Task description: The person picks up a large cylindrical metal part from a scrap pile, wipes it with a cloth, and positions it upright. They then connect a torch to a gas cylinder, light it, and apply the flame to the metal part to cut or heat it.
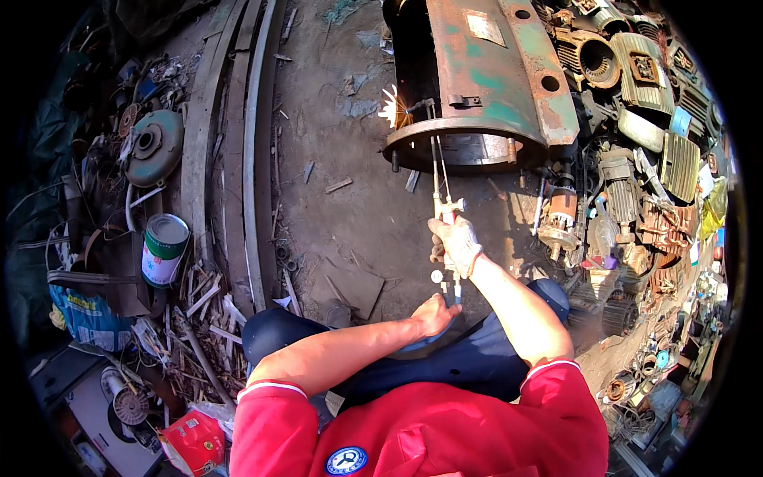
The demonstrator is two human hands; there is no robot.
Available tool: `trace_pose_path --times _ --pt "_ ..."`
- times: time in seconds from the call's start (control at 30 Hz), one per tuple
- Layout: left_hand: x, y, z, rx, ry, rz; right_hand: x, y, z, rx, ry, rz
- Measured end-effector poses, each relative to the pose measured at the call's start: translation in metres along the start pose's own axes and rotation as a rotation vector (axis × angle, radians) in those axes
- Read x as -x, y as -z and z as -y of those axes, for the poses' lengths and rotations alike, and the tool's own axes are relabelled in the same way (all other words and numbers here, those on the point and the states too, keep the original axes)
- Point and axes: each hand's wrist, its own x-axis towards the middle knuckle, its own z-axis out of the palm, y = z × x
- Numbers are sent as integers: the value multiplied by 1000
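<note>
- Torch [442, 187] with thin long metal tubes reaches from the hands up to the rim of a big rusty motor shell [485, 87]; its tip meets the lower left edge of the shell, where bright sparks [389, 107] fly.
- Right hand [457, 245], in a pale work glove, is wrapped tight around the torch handle, just below where the tubes begin.
- Left hand [435, 312], bare, is at the rear end of the torch, fingers curled at the small valves there; how firmly it grips cannot be told.
- Motor shell lies on its side on bare dirt ground [350, 183], its round open end facing the person, green paint patches on top.
- Right of the shell, a heap of scrap motors [636, 159] and finned casings runs down the picture's edge.
- Left of the ground, long wooden planks [230, 159] lie side by side.
- Beyond the planks, a green round metal cover [155, 145] and a tin can [164, 249] with a green and white label sit among the junk.
- Person's red sleeves and dark trousers fill the lower edge.
</note>
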Motion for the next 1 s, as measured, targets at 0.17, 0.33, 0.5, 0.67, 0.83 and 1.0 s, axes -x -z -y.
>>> trace_pose_path --times 0.17,0.33,0.5,0.67,0.83,1.0 --pt "2 2 0 -5 5 -36 4 -5 8 -8 12 9" --pt "-1 8 -1 10 -30 -44 -2 -4 15 -3 53 -9" --pt "4 -3 2 -3 13 -62 6 -9 4 24 8 29" --pt "0 4 -2 -58 -60 -29 9 -3 13 -24 56 4" --pt "-14 29 9 43 18 -73 -7 -17 23 -102 69 56" --pt "-14 14 5 42 3 -83 7 -5 21 -96 62 -7"
